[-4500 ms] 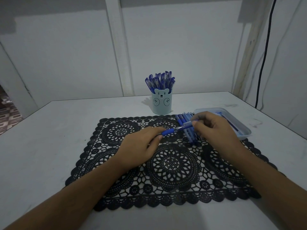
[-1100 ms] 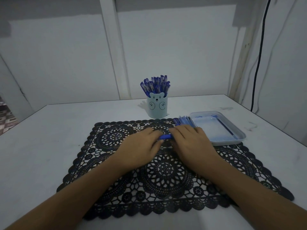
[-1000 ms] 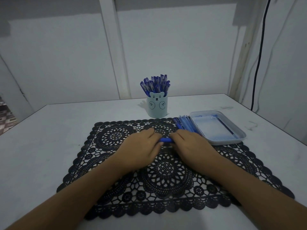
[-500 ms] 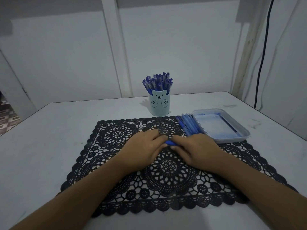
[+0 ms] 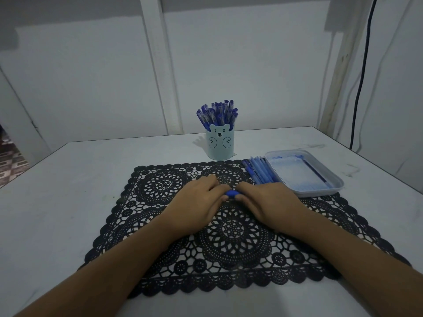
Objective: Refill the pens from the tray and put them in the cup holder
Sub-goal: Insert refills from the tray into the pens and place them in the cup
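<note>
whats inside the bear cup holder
A tight bunch of blue pens stands in the cup holder, their tops sticking out above the rim. The cup's wall hides their lower parts and anything at the bottom.

Wall (image 5: 80, 76): pale and plain, with a darker grey band (image 5: 68, 10) along the top.
Batten (image 5: 160, 65): white, upright, runs up the middle of the wall.
Post (image 5: 338, 76): worn, off-white, at the right corner.
Cable (image 5: 362, 76): black, hangs down the right wall (image 5: 393, 88).
Table (image 5: 68, 191): white, scuff marks near its right edge.
Floor (image 5: 11, 165): patterned tiles, far left.
Light: dim, bluish.
</note>
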Demonstrator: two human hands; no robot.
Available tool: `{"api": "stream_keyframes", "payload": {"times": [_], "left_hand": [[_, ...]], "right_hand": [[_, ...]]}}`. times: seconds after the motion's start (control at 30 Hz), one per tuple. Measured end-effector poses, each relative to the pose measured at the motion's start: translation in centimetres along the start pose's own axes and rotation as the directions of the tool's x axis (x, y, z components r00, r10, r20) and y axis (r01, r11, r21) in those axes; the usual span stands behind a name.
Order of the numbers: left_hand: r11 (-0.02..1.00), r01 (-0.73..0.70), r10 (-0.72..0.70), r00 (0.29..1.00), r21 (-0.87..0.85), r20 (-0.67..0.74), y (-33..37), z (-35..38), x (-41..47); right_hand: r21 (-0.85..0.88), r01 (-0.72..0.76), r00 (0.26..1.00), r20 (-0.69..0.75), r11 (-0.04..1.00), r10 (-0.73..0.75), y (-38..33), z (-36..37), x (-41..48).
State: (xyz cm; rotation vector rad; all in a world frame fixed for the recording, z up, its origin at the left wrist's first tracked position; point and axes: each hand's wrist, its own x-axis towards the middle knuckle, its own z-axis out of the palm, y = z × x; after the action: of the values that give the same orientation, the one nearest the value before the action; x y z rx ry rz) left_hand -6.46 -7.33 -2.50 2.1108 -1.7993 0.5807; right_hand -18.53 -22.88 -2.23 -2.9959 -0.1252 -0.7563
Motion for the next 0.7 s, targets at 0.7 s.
{"api": "stream_keyframes", "payload": {"times": [0.7], "left_hand": [[0.99,0.137,-0.14,0.979,-0.033,-0.147,-0.01,0.25,-0.07]], "right_hand": [[0.232,-0.329,0.941,0.004,0.915,0.337,-0.14,-0.53,0.11]]}}
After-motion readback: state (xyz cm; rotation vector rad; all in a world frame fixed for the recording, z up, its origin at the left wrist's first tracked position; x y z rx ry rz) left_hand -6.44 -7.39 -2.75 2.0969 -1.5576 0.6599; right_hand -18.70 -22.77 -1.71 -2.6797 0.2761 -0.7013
